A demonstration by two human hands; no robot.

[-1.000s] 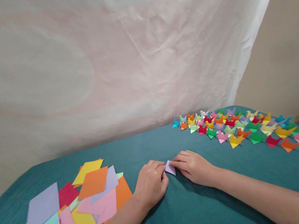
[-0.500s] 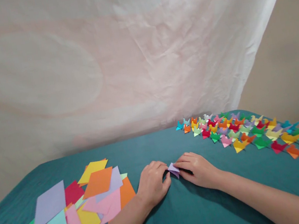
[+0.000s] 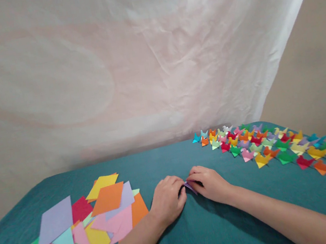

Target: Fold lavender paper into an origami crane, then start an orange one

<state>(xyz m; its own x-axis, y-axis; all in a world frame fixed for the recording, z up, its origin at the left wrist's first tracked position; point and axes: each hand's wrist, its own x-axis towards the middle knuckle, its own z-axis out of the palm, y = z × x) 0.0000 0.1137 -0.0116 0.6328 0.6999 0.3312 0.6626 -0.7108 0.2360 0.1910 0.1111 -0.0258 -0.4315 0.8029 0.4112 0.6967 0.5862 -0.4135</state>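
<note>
Between my two hands, just over the teal cloth, is a small folded piece of purple paper [image 3: 191,187]. My left hand [image 3: 168,197] pinches its left corner between thumb and fingers. From the other side my right hand [image 3: 210,184] grips it, the fingers curled over its top and the thumb below. Only a thin tilted sliver of the paper shows; my fingers hide most of its folds.
Loose coloured paper sheets [image 3: 108,198] lie in an overlapping pile at the left, partly under my left forearm. Rows of small folded paper birds [image 3: 261,159] stand at the right. A pale hanging cloth [image 3: 130,73] closes off the table's [image 3: 147,163] back edge.
My right hand has shifted slightly left, its fingers now closer to the left hand. Less of the purple paper shows than before. My left hand has stayed nearly still.
</note>
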